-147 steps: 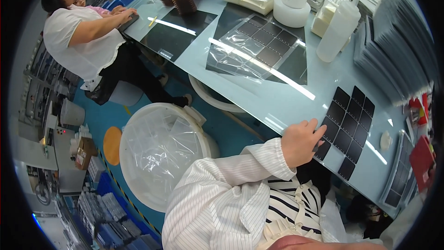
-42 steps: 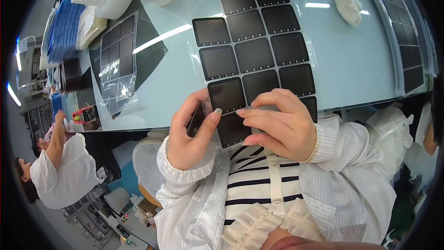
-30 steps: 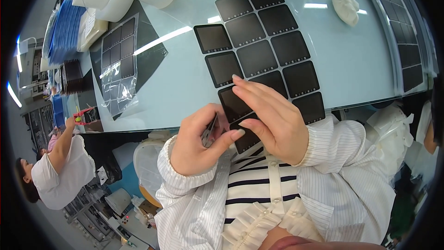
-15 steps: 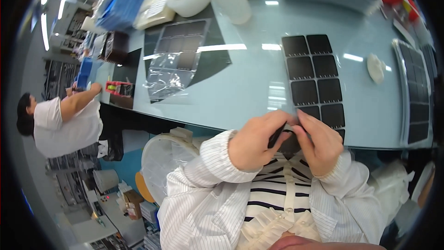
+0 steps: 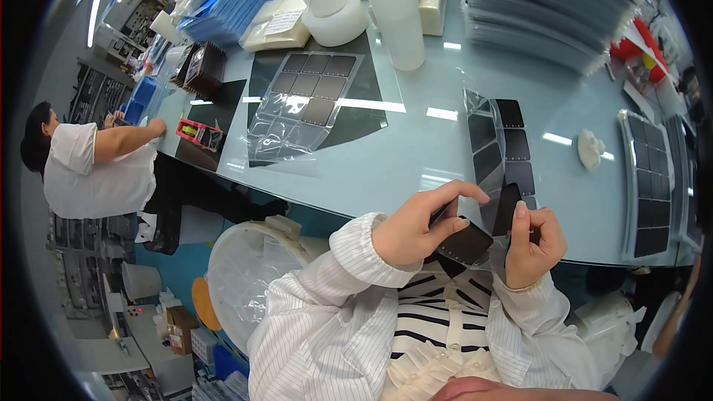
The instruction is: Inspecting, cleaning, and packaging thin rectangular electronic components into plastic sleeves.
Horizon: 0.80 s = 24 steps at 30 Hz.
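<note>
Left hand: palm inward, grip closed round dark cards
Right hand: fingers curled, grip pinching pocket sheet near end
Sheet position: across worktop near edge, left side lifted
Long axis: pointing away from wearer

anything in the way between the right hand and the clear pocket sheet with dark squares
Nothing visible does: the right hand is at the near end of the clear pocket sheet, pinching a dark square there. The translucent bottle stands beyond, to the left, and the white lump lies to the right, neither between them.
</note>
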Motion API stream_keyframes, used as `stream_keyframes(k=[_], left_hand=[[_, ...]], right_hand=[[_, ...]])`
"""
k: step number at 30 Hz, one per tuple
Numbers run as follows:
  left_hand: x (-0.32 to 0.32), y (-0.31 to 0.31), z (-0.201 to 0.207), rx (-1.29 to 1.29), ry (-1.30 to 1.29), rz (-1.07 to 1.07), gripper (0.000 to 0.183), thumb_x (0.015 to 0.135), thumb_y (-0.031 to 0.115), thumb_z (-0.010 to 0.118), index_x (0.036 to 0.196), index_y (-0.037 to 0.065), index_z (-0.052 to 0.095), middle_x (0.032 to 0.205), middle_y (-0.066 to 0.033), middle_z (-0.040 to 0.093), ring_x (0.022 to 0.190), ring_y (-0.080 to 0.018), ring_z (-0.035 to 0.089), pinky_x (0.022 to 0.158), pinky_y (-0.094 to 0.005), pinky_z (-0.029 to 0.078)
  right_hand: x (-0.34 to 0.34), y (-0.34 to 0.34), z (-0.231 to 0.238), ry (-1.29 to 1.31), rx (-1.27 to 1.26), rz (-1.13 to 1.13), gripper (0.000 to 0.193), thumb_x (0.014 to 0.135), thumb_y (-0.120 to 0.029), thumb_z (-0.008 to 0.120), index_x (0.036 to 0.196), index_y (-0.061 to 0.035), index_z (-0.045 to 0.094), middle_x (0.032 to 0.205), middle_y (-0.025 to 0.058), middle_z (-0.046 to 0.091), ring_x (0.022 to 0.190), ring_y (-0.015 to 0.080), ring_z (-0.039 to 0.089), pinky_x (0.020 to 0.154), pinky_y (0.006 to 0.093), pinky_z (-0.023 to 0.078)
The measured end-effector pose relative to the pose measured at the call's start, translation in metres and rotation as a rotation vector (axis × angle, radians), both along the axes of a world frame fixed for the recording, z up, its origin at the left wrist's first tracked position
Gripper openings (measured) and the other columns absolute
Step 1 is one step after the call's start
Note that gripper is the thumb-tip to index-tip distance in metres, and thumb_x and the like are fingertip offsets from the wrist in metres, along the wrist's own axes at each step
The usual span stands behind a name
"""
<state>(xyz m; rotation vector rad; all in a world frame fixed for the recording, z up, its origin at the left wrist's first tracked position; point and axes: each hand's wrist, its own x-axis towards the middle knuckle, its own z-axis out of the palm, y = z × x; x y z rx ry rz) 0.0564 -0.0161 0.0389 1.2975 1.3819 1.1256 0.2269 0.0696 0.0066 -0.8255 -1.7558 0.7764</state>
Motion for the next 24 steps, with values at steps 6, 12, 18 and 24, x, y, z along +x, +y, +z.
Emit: stream_keyframes(k=[6, 12, 18, 24], left_hand=[[-0.024, -0.014, -0.017, 0.014, 0.053, 0.183, 0.041, 0.080, -0.004, 0.056, 0.120, 0.006, 0.052, 0.068, 0.0042, 0.036, 0.063, -0.0061, 0.033, 0.060, -0.0187, 0.031], [-0.026, -0.015, -0.013, 0.056, 0.422, 0.552, 0.049, 0.078, 0.009, 0.069, 0.121, -0.001, 0.048, 0.063, -0.0044, 0.045, 0.057, -0.0135, 0.045, 0.058, -0.0256, 0.041], [-0.025, -0.044, -0.009, 0.068, -0.366, 0.110, 0.042, 0.095, 0.030, 0.051, 0.125, 0.002, 0.048, 0.080, 0.0023, 0.047, 0.069, -0.0043, 0.040, 0.062, -0.0186, 0.034], [0.017, -0.050, -0.024, 0.073, -0.546, -0.211, 0.058, 0.094, 0.032, 0.048, 0.137, -0.002, 0.029, 0.113, -0.0095, 0.049, 0.092, -0.0123, 0.050, 0.085, -0.0259, 0.042]], right_hand=[[0.017, 0.040, 0.013, 0.557, -0.178, -0.245, 0.022, 0.091, -0.006, 0.053, 0.071, -0.0070, 0.045, 0.065, -0.0057, 0.036, 0.055, 0.0024, 0.027, 0.047, 0.0190, 0.022], [0.014, -0.001, 0.009, 0.095, 0.149, 0.077, 0.011, 0.088, -0.007, 0.059, 0.080, 0.0005, 0.057, 0.062, 0.0023, 0.049, 0.047, 0.0056, 0.042, 0.043, 0.0192, 0.028], [0.013, -0.017, 0.026, 0.002, -0.127, 0.560, 0.008, 0.082, -0.006, 0.066, 0.081, 0.0008, 0.064, 0.061, 0.0051, 0.057, 0.046, 0.0085, 0.045, 0.044, 0.0202, 0.033], [-0.002, -0.029, 0.024, -0.197, -0.108, 0.738, 0.012, 0.071, -0.001, 0.071, 0.082, -0.0001, 0.067, 0.064, 0.0071, 0.060, 0.053, 0.0165, 0.059, 0.049, 0.0231, 0.045]])
